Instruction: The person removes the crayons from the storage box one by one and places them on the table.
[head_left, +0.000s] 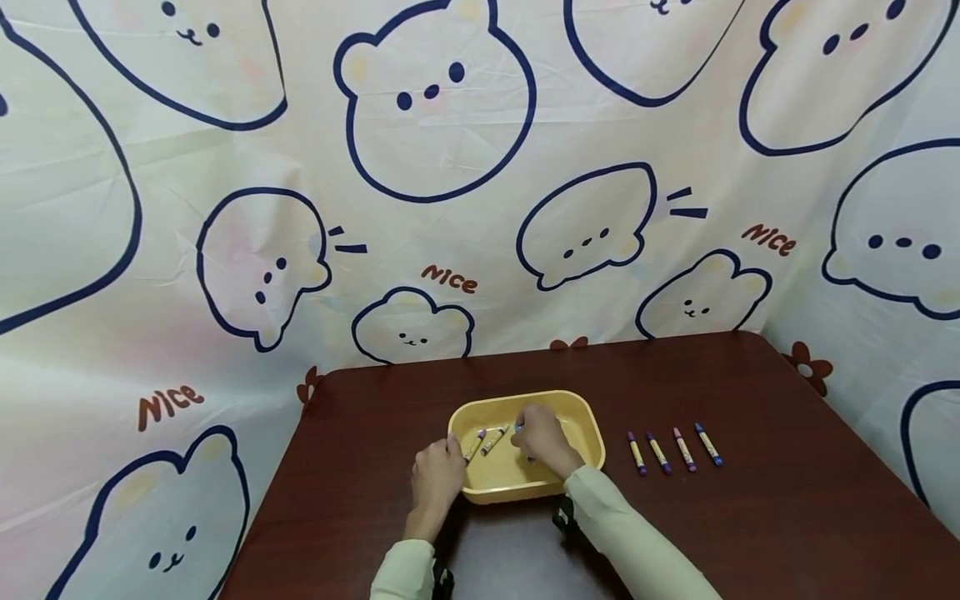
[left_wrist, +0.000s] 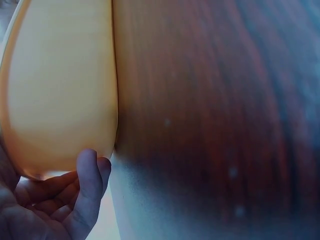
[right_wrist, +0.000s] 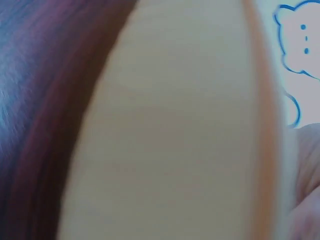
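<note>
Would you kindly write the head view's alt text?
A right hand in a yellow tray apparently pinches a blue crayon near two others; the left hand holds its left side. Four more crayons lie on the table to its right.

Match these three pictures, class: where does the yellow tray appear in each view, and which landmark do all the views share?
Head: the yellow tray sits below centre, slightly right.
Left wrist: its wall fills the upper left, above the left hand.
Right wrist: its blurred side spans the middle, top to bottom.
Shared landmark: the brown tabletop.
</note>
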